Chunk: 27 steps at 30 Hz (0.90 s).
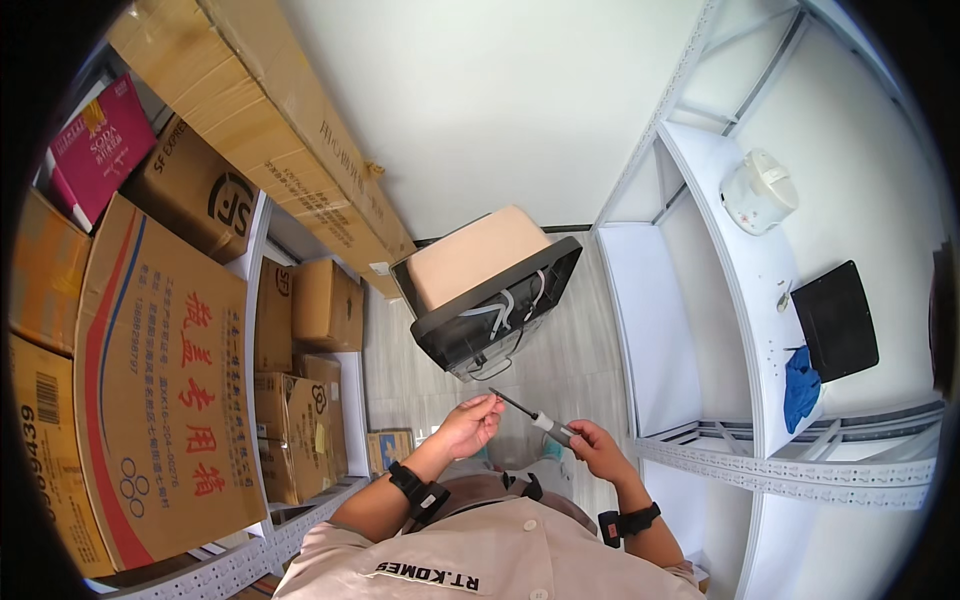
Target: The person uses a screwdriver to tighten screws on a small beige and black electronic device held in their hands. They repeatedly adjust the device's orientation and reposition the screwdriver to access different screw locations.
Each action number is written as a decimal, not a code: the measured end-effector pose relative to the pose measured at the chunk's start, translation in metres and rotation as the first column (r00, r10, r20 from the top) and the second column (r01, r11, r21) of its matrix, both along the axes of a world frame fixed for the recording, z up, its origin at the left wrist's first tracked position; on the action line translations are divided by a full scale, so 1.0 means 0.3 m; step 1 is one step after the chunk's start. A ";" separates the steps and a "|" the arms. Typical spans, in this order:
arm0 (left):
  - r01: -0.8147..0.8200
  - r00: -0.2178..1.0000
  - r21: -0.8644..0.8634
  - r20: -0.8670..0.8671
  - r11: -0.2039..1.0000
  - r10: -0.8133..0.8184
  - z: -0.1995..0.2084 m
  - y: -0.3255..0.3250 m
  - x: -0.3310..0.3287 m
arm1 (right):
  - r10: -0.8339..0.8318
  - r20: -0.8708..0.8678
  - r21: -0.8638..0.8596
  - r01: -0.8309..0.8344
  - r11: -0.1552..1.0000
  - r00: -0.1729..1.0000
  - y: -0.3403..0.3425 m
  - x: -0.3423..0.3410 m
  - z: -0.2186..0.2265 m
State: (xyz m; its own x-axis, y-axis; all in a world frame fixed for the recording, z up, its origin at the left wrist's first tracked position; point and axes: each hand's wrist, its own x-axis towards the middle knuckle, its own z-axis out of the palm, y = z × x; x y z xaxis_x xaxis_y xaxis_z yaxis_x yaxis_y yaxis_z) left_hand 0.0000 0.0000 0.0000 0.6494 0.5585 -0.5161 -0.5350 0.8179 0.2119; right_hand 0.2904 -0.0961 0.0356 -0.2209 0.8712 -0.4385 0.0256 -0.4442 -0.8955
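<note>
My right hand (600, 450) grips the grey handle of a screwdriver (549, 426), whose dark shaft points away and to the left. At the tip of that shaft, the thumb and finger of my left hand (470, 425) are pinched together. Whether a small part sits between them is too small to tell. Just beyond my hands, a black appliance (455, 345) rests tilted on the floor, its open side towards me with pale hoses and dark wires showing. A beige padded block (480, 255) lies behind its black rim.
On the left, shelves hold several cardboard boxes (165, 380), and a tall carton (270, 130) leans beside them. White shelving (690, 150) on the right bears a white pot-like appliance (758, 192), a black panel (836, 320), a blue cloth (801, 390) and small loose parts.
</note>
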 end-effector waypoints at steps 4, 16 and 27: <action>-0.006 1.000 0.036 -0.021 0.999 0.007 0.044 0.022 0.005 | -0.032 0.058 0.034 0.030 0.999 0.998 -0.003 0.007 0.029; -0.067 0.998 0.076 0.012 0.995 0.067 0.030 0.031 0.011 | -0.068 0.079 0.013 0.068 0.998 0.995 -0.053 0.018 0.018; -0.007 0.948 0.191 -0.310 0.982 0.068 0.045 0.021 0.009 | -0.107 0.023 -0.176 0.110 0.978 0.994 -0.049 0.002 0.033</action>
State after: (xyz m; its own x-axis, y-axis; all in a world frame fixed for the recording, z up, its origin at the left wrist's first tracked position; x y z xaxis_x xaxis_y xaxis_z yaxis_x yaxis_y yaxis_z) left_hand 0.0028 0.0062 0.0134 0.4482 0.6844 -0.5751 -0.4464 0.7287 0.5193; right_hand 0.2911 -0.1107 0.0455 -0.1227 0.7980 -0.5901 -0.0203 -0.5965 -0.8024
